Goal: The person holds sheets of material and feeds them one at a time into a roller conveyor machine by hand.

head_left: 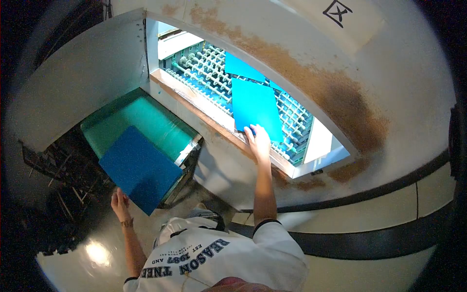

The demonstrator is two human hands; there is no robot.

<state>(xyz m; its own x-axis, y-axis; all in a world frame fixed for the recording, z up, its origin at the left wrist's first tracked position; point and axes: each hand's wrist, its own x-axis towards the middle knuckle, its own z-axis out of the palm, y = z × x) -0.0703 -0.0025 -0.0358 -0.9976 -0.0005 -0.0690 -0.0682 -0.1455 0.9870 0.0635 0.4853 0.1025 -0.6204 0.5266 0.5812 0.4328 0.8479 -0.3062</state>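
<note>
My right hand [259,141] reaches into the lit opening of the machine and grips the near edge of a bright blue sheet [255,104]. That sheet lies tilted over rows of white roller wheels [206,65]. At lower left, my left hand [120,203] is closed at the near-left edge of a darker blue sheet [141,170]; some of its fingertips are hidden. The darker sheet extends over the end of a green conveyor belt [134,114]. Another blue sheet [243,67] is farther inside the opening, partly behind the first.
A ledge [204,104] runs along the opening's near side. The light machine panel [340,87] has a brown, rusty-looking stain and curves around its far side. Dark frame parts [63,180] stand left of the belt. A shiny floor [92,248] lies below.
</note>
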